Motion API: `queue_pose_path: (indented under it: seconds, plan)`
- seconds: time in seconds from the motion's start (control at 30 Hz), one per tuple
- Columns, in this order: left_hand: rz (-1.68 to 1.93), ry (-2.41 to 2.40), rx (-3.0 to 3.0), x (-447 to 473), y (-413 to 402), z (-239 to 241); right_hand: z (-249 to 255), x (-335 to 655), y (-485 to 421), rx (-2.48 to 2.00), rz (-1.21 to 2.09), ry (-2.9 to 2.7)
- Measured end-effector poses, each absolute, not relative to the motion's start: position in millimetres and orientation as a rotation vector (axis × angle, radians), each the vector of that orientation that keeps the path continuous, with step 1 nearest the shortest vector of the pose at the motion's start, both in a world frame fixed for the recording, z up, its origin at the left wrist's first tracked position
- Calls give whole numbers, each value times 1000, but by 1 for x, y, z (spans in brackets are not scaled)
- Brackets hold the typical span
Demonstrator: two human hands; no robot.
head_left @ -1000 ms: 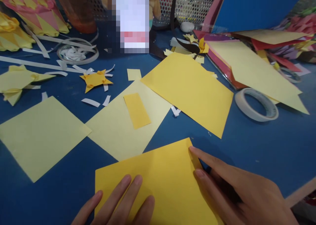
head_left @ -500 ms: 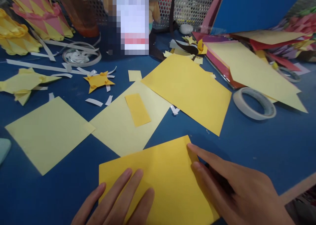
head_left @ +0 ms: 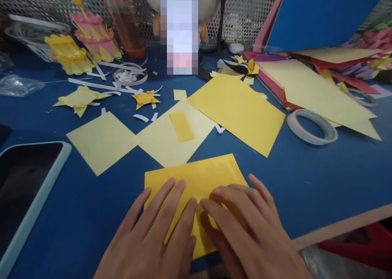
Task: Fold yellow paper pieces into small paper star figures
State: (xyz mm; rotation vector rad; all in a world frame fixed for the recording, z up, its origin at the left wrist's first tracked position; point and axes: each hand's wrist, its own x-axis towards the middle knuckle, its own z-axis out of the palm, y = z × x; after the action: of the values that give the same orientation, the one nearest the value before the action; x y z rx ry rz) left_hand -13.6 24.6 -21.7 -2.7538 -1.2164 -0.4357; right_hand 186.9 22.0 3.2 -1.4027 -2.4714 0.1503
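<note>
Yellow paper [head_left: 199, 171] lies lower centre of frame. Left hand [head_left: 156, 230] rests, fingers spread, on its left half; right hand [head_left: 254, 226], equally near, curves over the right half, grip indeterminable.

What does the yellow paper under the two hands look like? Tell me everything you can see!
The yellow paper is a plain, thin-looking sheet with straight edges and sharp far corners. A faint band near its right edge may be a crease. It lies, slightly turned, on the blue table, its far edge overlapping the near corner of a pale yellow sheet. The left hand spreads its fingers on it and the right hand curls over it, hiding much of it.
</note>
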Motion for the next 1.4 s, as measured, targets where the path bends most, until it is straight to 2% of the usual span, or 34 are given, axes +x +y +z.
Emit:
queue_pose_path:
  seconds: [0.23, 0.47, 0.67, 0.83, 1.0, 1.4]
  plan:
    - [-316, -1147, -2759, -15, 25, -15, -4, 161, 5, -1403, 175, -2170]
    - [-364, -1145, -2746, -12, 26, -6, 2, 191, 5, -1569, 304, -2225]
    - [-302, -1086, -2749, -30, 22, -5, 0, 226, 5, -1616, 223, -2246]
    - [-267, -1110, -2822, -48, 16, -8, 4, 206, 5, -1575, 115, -2267]
    - [-419, -1290, -2818, -48, 11, -11, 5, 149, 7, -1356, 439, -2301]
    - [-392, -1246, -2978, -60, 17, -15, 7, 115, 11, -1227, 609, -2412]
